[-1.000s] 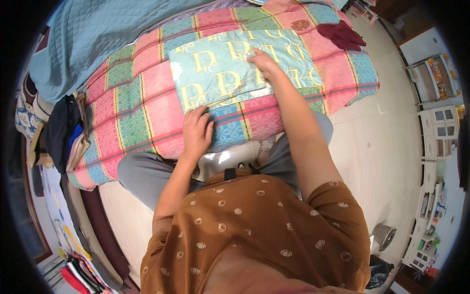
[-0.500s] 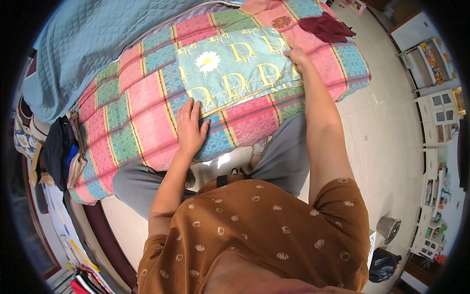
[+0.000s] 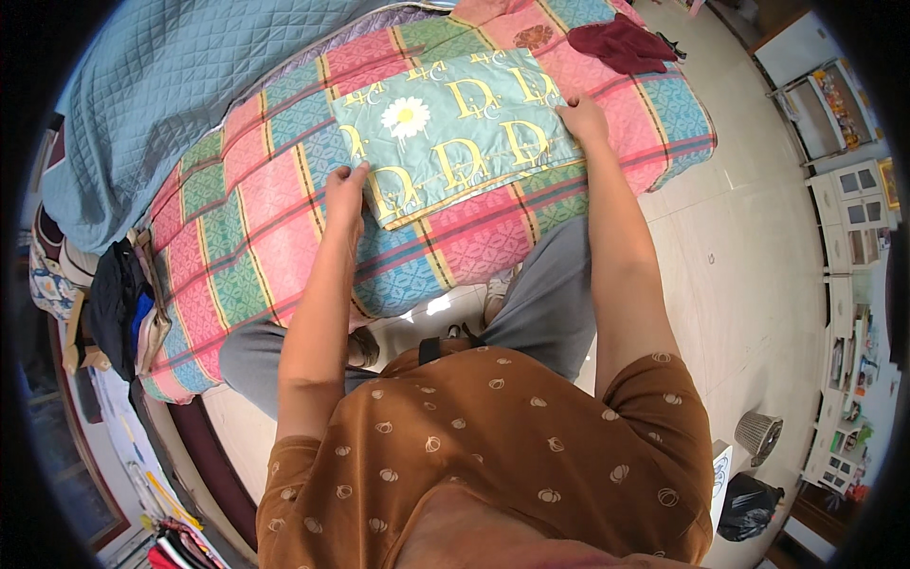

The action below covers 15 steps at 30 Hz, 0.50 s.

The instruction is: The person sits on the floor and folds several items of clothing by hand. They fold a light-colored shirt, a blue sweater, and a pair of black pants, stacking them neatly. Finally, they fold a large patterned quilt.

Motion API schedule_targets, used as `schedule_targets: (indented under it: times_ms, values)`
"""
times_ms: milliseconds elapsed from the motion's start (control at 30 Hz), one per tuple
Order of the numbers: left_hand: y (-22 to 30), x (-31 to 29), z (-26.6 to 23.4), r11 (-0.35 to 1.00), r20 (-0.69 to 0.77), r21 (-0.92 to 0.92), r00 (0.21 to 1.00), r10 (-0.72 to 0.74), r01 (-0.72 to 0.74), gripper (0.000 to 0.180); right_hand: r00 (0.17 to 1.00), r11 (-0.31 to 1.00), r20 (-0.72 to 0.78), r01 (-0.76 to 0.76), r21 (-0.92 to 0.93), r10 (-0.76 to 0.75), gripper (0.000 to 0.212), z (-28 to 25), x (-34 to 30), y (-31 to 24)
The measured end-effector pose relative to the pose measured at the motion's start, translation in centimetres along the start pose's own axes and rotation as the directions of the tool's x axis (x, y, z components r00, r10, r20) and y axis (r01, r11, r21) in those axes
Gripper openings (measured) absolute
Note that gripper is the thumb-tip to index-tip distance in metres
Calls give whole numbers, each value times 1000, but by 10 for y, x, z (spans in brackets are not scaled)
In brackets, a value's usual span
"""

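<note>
A flat, folded teal cloth [image 3: 422,156] with yellow lettering and a white daisy lies on the plaid bedspread [image 3: 474,237]; it may be a pillowcase. At its left edge is my left hand [image 3: 347,194], with thumb and fingers closed on the border. My right hand [image 3: 583,120] pinches the right edge, fingertips partly tucked out of sight. The cloth's near edge shows several stacked layers with a yellow trim.
A blue quilted cover [image 3: 180,104] is heaped at the far left. Toward the far right of the bed rests a crumpled maroon garment [image 3: 621,45]. Dark clothes [image 3: 118,294] hang by the left end. On the floor at right are a wastebasket [image 3: 758,436] and a black plastic bag [image 3: 749,507].
My left hand has gone from lying flat at the cloth's near left corner to pinching farther up its left edge. The right hand has moved slightly nearer along the right edge.
</note>
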<state>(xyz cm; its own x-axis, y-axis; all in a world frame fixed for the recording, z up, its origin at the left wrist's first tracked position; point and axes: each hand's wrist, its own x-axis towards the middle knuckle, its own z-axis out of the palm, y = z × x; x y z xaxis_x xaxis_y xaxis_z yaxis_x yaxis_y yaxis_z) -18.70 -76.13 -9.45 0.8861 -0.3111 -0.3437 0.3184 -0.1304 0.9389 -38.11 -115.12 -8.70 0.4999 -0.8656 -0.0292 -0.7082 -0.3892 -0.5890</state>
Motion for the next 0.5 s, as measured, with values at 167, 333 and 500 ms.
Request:
schedule_targets:
  times_ms: [167, 333, 500]
  values:
    - [2, 21, 11, 964, 227, -243, 973, -52, 109, 34, 998, 990, -65, -5, -141, -4, 49, 2, -30, 6]
    - [5, 21, -26, 960, 235, -281, 969, 81, -12, 35, 992, 986, -74, 92, -142, -103, 53, 19, -64, -15]
    - [1, 4, -126, 977, 156, -210, 986, 54, -20, 37, 971, 972, 53, 234, -36, -232, 57, 46, -120, -55]
